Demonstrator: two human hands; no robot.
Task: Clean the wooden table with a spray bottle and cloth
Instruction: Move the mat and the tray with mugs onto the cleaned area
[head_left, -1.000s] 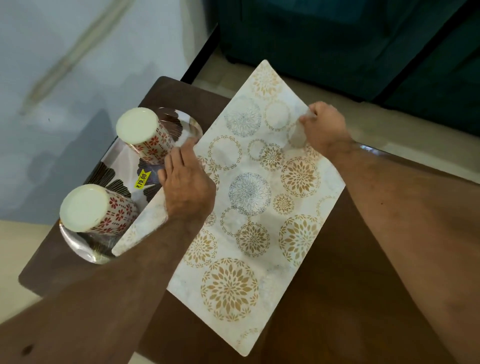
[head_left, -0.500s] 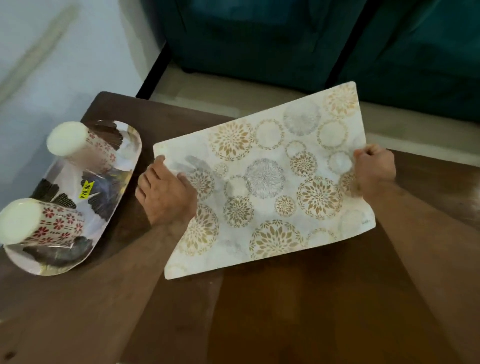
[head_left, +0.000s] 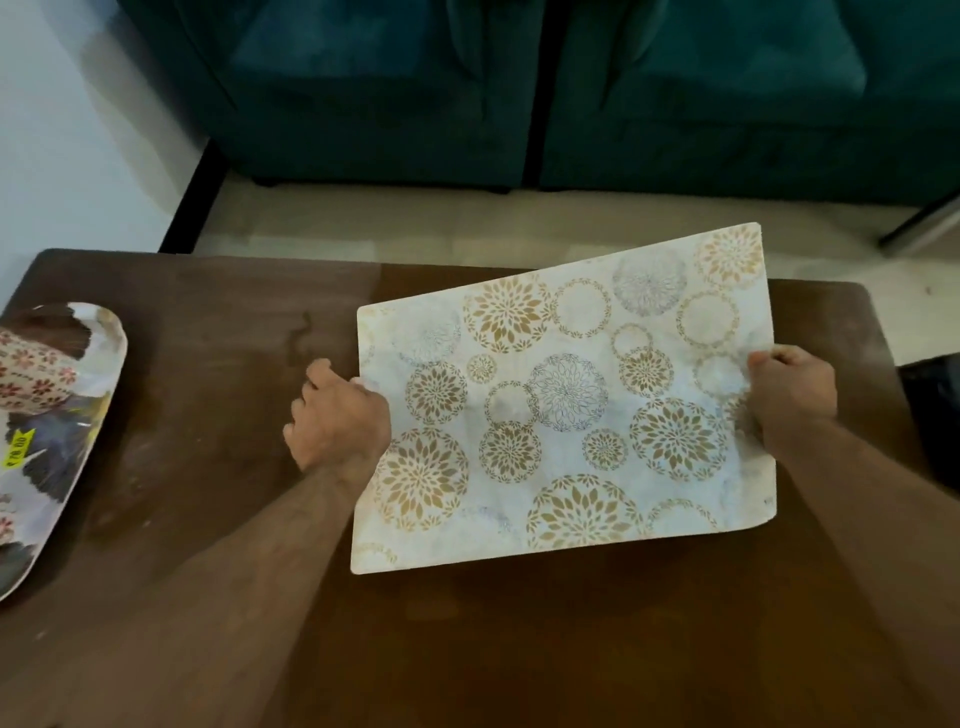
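Where the brown wooden worktop (head_left: 218, 426) runs out at the far left, a patterned tray (head_left: 106, 364) sits with a floral cup (head_left: 31, 374) lying on it and a yellow price sticker (head_left: 18, 448) showing. Faint streaks and dull smears mark the wood near the tray. Moving right, the left hand (head_left: 337, 421) has its grip curled round the left edge of a white mat (head_left: 561, 410) printed with gold and grey flower circles. The mat is tilted, its far right corner reaching past the worktop's back edge. At the mat's right edge, the right hand (head_left: 792, 392) pinches it, thumb on top, fingers tucked beneath. A teal sofa (head_left: 571, 88) stands beyond.
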